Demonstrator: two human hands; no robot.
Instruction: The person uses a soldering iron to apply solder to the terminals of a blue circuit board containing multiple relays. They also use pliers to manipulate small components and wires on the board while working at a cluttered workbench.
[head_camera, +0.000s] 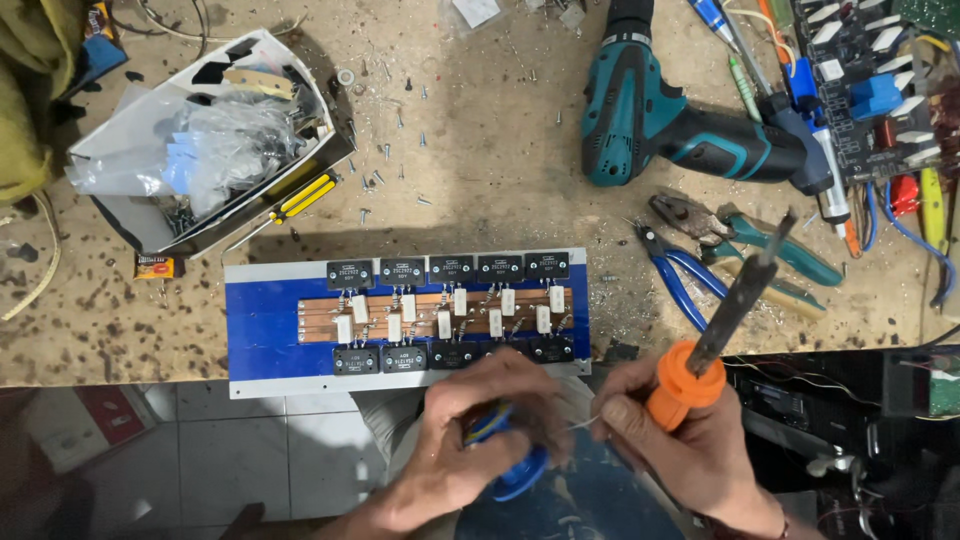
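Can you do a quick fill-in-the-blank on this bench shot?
1. The right hand holds a soldering iron with an ____ handle.
2. The left hand grips a small ____ spool.
3. The heatsink plate carrying the transistors is ____.
4. The cordless drill lies on the ____.

Missing words: orange; blue; blue; workbench

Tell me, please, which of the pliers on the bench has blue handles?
The blue-handled pliers lie nearest the blue board; the other pair, just beyond, has green handles.
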